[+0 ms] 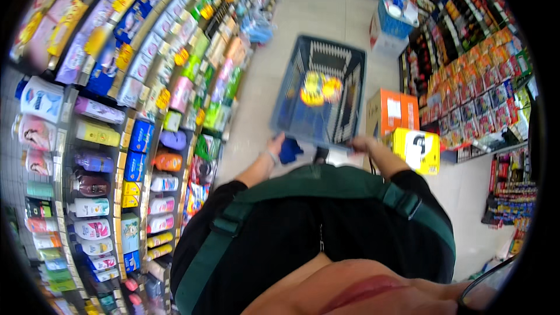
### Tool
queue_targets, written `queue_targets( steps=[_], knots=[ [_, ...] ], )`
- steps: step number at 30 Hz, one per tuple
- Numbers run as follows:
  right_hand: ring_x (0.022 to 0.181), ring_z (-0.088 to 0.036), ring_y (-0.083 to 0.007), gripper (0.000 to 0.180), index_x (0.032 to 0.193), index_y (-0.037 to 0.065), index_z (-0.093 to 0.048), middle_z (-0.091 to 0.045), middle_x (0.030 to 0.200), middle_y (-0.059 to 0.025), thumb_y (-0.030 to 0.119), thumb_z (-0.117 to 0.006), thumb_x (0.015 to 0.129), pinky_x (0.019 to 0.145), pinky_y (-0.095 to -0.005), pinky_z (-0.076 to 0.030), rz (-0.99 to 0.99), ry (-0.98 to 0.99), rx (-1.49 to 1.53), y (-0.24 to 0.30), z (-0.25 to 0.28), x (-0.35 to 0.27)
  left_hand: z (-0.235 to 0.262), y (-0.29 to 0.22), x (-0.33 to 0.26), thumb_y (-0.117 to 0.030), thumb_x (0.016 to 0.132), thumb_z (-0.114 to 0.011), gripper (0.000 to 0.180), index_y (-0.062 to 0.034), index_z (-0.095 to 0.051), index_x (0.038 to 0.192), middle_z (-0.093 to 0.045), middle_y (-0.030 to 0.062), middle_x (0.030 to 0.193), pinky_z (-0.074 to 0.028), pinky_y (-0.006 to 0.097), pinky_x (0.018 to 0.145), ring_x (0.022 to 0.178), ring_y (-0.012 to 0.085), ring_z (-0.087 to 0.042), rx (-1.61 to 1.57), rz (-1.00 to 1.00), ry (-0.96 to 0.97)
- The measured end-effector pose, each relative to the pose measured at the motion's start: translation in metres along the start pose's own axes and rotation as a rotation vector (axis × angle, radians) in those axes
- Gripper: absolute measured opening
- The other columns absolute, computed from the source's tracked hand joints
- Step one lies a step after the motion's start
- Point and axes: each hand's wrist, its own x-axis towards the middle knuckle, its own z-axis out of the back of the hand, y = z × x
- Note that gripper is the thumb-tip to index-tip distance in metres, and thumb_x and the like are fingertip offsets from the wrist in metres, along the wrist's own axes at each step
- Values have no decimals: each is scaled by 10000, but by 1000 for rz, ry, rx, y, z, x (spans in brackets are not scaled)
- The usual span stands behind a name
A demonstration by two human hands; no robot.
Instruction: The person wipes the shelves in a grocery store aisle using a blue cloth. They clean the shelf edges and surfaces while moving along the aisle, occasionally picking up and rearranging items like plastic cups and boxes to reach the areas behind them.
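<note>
In front of me on the aisle floor stands a dark grey-blue plastic shopping cart [291, 76] with slotted walls. Inside it lie a few yellow packages [321, 88] with some red on them. My left hand [273, 147] is at the cart's near left corner, its fingers closed at the rim. A dark blue thing [290, 150] is just right of that hand; its kind is unclear. At the near right corner my right hand [363, 144] is closed on the cart's near edge, its fingers partly hidden.
Shelves of bottles and boxes [93, 207] line the left side. On the right are an orange carton [392, 111], a yellow box [415, 150] and racks of hanging packets [475, 96]. A blue-and-white bin-like container [398, 14] stands farther ahead beside the pale tiled floor [326, 11].
</note>
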Motion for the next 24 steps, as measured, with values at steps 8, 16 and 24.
queue_targets(
  steps=[8, 16, 24],
  knots=[
    [573, -581, -196, 354, 925, -6, -480, -558, 715, -94, 310, -538, 777, 474, -286, -508, -52, 257, 482, 150, 56, 25, -7, -60, 57, -346, 755, -612, 632, -4, -303, 1188, -492, 157, 1045, -480, 434, 738, 901, 260, -537, -113, 42, -93],
    [882, -543, -226, 653, 1201, 73, -381, -484, 1089, -149, 553, -467, 766, 691, -356, -491, 14, 620, -358, 197, 163, 22, -8, -31, 128, -184, 750, -582, 502, 2, -360, 1160, -497, 166, 1058, -459, 405, 739, 901, 280, -531, -88, 28, -368],
    [840, -544, -187, 567, 1206, 64, -353, -503, 978, -90, 446, -486, 809, 691, -337, -489, 86, 325, 118, 168, 289, 46, -15, -36, 144, -59, 753, -518, 387, 5, -383, 1110, -526, 166, 976, -473, 396, 723, 844, 288, -548, -127, 10, -573]
  ],
)
